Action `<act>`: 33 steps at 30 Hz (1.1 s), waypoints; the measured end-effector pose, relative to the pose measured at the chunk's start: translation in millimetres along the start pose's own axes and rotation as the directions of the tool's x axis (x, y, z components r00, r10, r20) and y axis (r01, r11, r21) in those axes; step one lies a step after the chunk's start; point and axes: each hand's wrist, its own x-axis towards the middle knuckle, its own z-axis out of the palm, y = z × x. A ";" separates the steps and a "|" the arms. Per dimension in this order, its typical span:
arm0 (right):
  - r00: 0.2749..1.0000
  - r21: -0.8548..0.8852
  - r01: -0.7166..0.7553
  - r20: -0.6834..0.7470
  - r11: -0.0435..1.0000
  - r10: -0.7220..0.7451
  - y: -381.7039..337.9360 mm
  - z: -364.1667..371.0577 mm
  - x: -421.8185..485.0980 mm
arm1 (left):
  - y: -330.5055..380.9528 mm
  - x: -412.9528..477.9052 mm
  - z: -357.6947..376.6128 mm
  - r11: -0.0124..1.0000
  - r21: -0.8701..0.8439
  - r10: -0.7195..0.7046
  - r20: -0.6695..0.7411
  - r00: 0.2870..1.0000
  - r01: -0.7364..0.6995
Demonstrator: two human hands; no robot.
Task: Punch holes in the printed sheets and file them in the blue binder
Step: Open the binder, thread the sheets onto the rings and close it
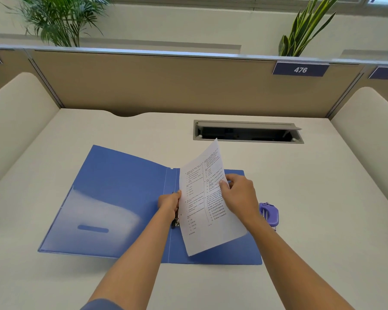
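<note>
Blue binder (112,198) lies open flat on the tabletop (300,186). Left hand (169,203) grip pinches the printed sheet (202,209) at its left edge by the rings; right hand (240,198) grip pinches its right edge. Purple hole punch (269,214) sits just right.

Blue binder (121,198), purple punch (269,214)

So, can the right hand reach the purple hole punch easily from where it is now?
Probably yes: the hole punch sits on the desk just beside the right hand, nothing between, but its grip holds the printed sheet.
</note>
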 end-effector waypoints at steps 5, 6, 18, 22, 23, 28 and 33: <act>1.000 0.010 -0.001 -0.013 1.000 0.001 0.9 -2.2 -0.1 | -1.7 -9.9 -0.1 1.000 0.003 0.026 0.030 0.999 -0.027; 1.000 0.009 -0.001 -0.013 1.000 0.001 1.1 -2.3 -0.4 | -1.2 -11.3 0.0 1.000 0.003 0.025 0.031 0.999 -0.025; 0.997 0.020 0.012 0.082 1.000 -0.013 0.8 -3.2 -6.7 | -8.1 -24.4 -5.6 0.913 0.278 0.307 0.015 0.952 -0.299; 0.997 -0.006 0.025 0.078 1.000 -0.024 0.3 -5.7 -4.2 | -23.5 -44.8 -22.1 0.879 0.244 0.441 -0.092 0.893 -0.409; 0.997 -0.010 0.027 0.077 1.000 -0.026 0.3 -6.3 -3.7 | -29.7 -50.2 -26.1 0.882 0.227 0.448 -0.137 0.883 -0.413; 0.997 -0.026 0.030 0.067 0.999 -0.029 1.9 -5.6 -2.4 | -63.9 -57.5 -35.8 0.949 0.223 0.261 -0.156 0.953 -0.224; 0.997 -0.044 0.032 0.069 0.999 -0.029 2.4 -2.1 -3.0 | -70.3 -57.3 -32.5 0.959 0.241 0.158 -0.012 0.987 -0.150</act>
